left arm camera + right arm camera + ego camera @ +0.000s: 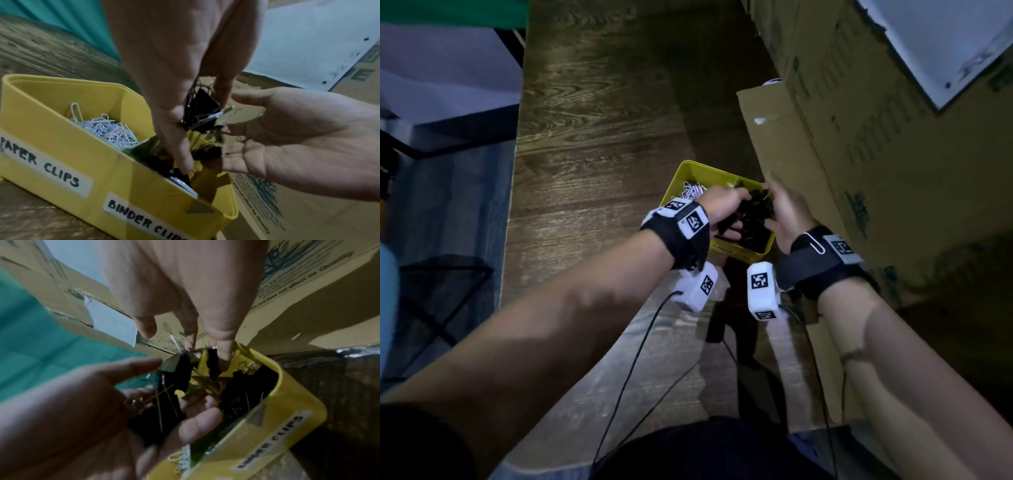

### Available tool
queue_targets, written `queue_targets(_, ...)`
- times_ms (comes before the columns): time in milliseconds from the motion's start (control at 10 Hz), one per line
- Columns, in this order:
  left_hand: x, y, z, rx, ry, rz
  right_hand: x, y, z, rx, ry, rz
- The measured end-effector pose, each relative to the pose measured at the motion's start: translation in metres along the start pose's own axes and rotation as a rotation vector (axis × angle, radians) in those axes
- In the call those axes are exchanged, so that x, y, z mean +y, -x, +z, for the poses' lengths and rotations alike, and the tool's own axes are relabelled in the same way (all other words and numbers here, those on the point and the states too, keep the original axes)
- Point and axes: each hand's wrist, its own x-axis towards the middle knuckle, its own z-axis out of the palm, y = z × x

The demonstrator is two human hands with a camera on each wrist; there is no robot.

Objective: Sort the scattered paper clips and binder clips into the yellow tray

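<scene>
Both hands were cupped together over the binder-clip end of the yellow tray, seemingly to funnel a load in without spilling. Left hand had fingers curled round a bunch of black binder clips, likely mid-release. Right hand was held palm-up beside it, fingers loosely spread, a few clips touching the palm, probably as a catch guard. Pastel paper clips sat heaped in the far compartment labelled PAPER CLIPS; more black clips lay in the near one labelled BINDER CLIPS. One stray paper clip hung on the right wrist strap. Tray stood on the wooden tabletop, just beside a cardboard box
</scene>
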Motion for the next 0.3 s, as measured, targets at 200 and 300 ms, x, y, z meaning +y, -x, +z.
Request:
queue_targets(200, -0.001, -0.010, 0.008, -0.037, 0.004, 0.041, 0.004, -0.003, 0.000, -0.041, 0.175, -0.009)
queue_targets(300, -0.013, -0.007, 0.000, 0.010, 0.009, 0.084, 0.005, -0.008, -0.005, -0.014, 0.194, -0.076)
